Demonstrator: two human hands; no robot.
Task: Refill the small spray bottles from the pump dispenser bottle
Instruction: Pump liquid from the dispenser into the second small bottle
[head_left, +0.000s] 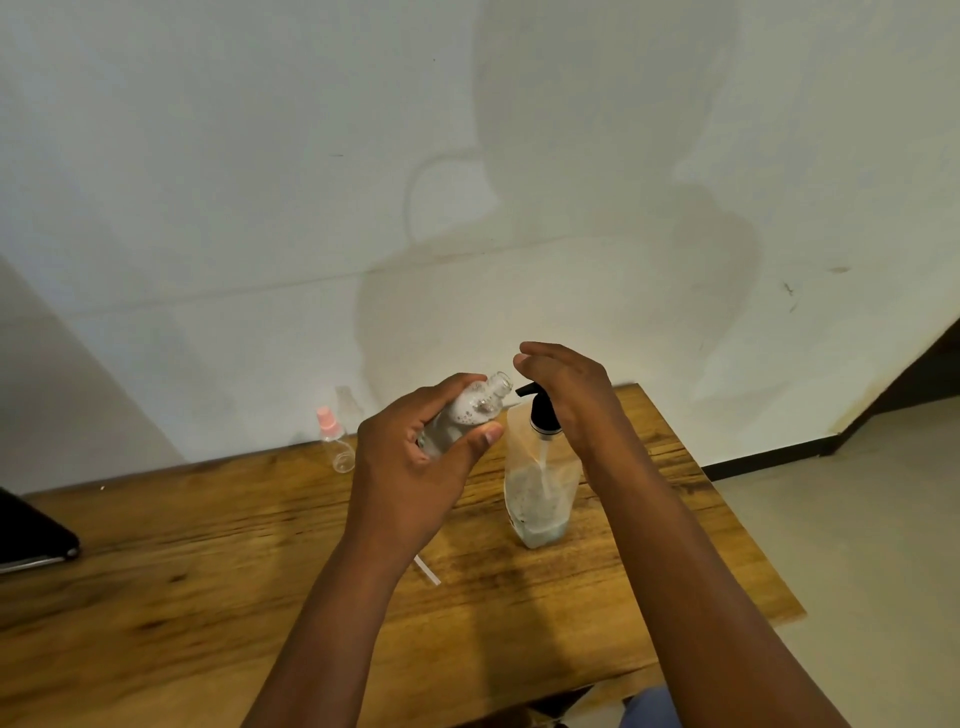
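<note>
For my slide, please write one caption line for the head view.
Left hand tilts an open spray bottle toward the pump nozzle under the right hand.

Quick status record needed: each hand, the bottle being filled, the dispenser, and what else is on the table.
left hand: grips open small spray bottle, tilted, neck toward the nozzle
right hand: fingers straight, over black pump head
small spray bottle: uncapped, foamy liquid inside
pump dispenser bottle: upright on wooden table, partly full
second spray bottle: pink cap on, near the wall
loose dip tube: on table
</note>
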